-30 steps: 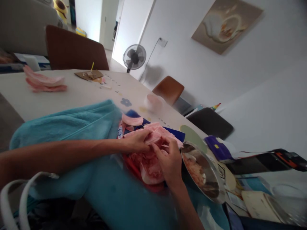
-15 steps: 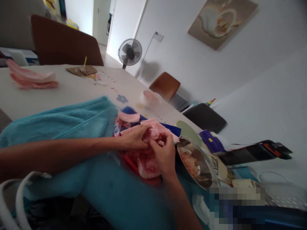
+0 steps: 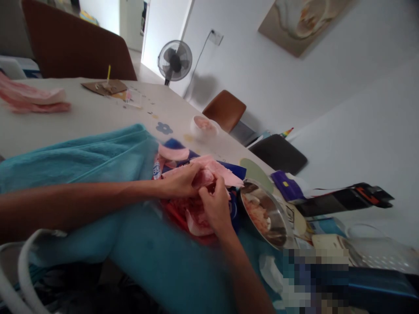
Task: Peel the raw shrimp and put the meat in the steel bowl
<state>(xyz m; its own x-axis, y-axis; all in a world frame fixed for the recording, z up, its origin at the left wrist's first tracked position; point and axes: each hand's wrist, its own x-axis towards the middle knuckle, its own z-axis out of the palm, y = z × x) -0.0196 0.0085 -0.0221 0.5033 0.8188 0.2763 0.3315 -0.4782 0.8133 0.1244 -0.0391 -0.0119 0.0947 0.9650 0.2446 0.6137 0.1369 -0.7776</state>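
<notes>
Left hand (image 3: 178, 183) and right hand (image 3: 214, 207) pinch pink slices (image 3: 209, 174).

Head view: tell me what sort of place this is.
Probably a home dining room: a long table with brown chairs, a standing fan, a framed picture on the wall. Left hand and right hand pinch a pink sheet.

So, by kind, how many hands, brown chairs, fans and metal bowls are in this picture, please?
Hands: 2, the left hand and the right hand, both pinching the pink slices
Brown chairs: 2
Fans: 1
Metal bowls: 1
Total: 6
</notes>
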